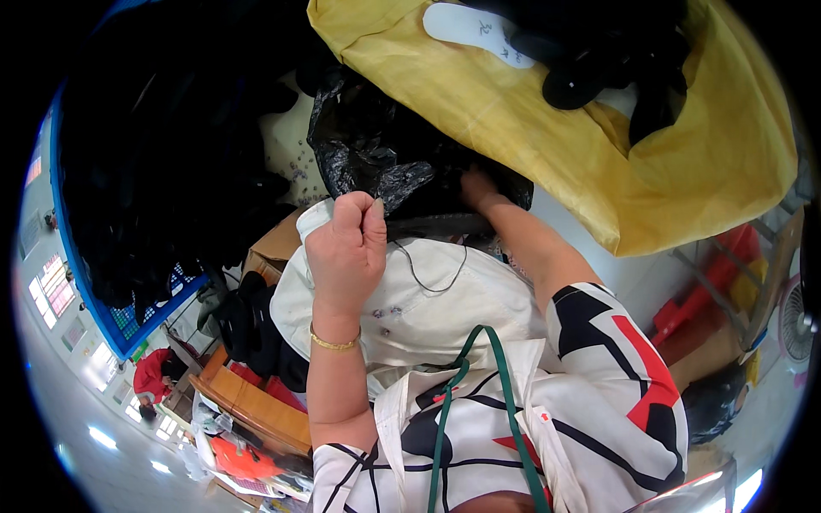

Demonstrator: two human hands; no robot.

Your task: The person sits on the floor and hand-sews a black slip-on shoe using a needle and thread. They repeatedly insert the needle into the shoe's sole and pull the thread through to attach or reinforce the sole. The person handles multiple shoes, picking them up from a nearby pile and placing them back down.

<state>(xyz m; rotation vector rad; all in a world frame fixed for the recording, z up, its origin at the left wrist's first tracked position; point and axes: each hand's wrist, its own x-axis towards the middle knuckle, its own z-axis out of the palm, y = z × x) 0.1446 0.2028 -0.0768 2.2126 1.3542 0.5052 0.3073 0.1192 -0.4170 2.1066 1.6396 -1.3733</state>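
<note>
My left hand (pixel 349 244) is closed in a fist around the gathered edge of a black plastic bag (pixel 368 171), pulling that edge up. The bag's mouth spreads in front of me, and its inside looks dark. My right hand (pixel 479 186) reaches into the bag on the right; its fingers are lost in the dark, so I cannot see what they touch. Under both forearms a white cloth (pixel 428 274) covers my lap.
A yellow sack (pixel 547 162) at the far right bears dark pieces and a white insole (pixel 479 32). On the left, a blue plastic crate (pixel 128 338) is heaped with black items (pixel 171 171). A wooden bench (pixel 248 410) and a person in red (pixel 152 376) are lower left.
</note>
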